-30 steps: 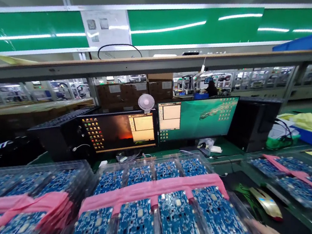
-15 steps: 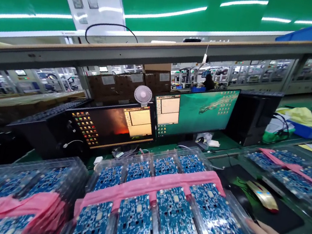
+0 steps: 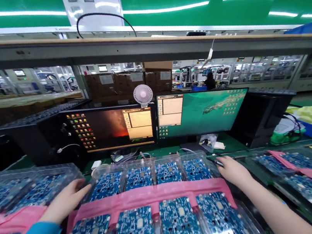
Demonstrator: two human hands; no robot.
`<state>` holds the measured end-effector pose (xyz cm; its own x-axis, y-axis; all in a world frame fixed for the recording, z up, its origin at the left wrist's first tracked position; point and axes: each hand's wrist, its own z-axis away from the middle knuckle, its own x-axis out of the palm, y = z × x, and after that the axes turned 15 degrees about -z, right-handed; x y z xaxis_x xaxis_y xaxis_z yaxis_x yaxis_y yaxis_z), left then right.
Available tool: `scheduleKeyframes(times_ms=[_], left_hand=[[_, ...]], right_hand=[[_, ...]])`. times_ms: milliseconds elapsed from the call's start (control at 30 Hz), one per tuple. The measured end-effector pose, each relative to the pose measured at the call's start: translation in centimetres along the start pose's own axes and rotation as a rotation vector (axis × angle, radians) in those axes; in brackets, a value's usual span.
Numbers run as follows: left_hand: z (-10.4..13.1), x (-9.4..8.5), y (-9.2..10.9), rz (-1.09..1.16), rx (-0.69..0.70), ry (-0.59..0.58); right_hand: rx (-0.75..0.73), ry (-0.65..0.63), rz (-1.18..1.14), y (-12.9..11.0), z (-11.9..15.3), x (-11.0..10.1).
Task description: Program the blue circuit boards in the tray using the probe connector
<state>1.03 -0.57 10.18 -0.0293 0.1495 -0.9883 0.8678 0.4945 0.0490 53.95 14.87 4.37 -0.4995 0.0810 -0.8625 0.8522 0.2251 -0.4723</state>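
Left fingers: the left hand point(image 3: 65, 201) has its fingers a little apart and bent over the left edge of the clear tray point(image 3: 113, 169). The fingertips touch the tray's rim.
Left wrist: a blue wristband point(image 3: 44, 230) goes around it, at the bottom of the view.
Right fingers: the right hand point(image 3: 231, 170) rests on the far right corner of the clear tray. The fingers are close together and curled over the corner. A thin dark pen point(image 3: 216, 162) pokes out from the fingers, but I cannot tell if they squeeze it.
Right arm: the bare arm runs from the hand to the bottom right, over the right side of the tray.
Clear tray: it sits right in front of the person, between both hands. It holds two rows of blue circuit boards point(image 3: 177, 229).
Pink strip point(image 3: 159, 193): it lies across the middle of the tray, between the two rows of boards.
Left of the tray: another stack of clear trays point(image 3: 16, 190) with blue boards, just beside it.
Right of the tray: more trays of boards point(image 3: 297, 173), a bit apart.
Behind the tray: two lit monitors point(image 3: 200, 110) side by side, with a small white fan point(image 3: 143, 94) on top of the left one.
Right of the monitors: a black computer box point(image 3: 264, 117).
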Motion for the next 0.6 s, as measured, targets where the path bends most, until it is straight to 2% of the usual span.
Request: scheduleKeyframes(times_ms=[100, 233, 433, 600], left_hand=[[-3.5, 2.1, 2.6, -0.109, 0.042, -0.058], [-6.1, 4.7, 5.0, -0.183, 0.043, -0.02], [-5.9, 7.3, 5.9, -0.348, 0.115, 0.048], [-5.0, 8.0, 6.8, -0.532, 0.116, 0.121]], right_hand=[[-0.043, 0.01, 0.064, -1.4, -4.1, 1.2], [-0.095, 0.02, 0.122, -2.3, -7.5, 3.1], [-0.049, 0.02, 0.142, -1.1, -8.6, 6.1], [-0.011, 0.003, 0.134, 0.2, -8.7, 7.1]])
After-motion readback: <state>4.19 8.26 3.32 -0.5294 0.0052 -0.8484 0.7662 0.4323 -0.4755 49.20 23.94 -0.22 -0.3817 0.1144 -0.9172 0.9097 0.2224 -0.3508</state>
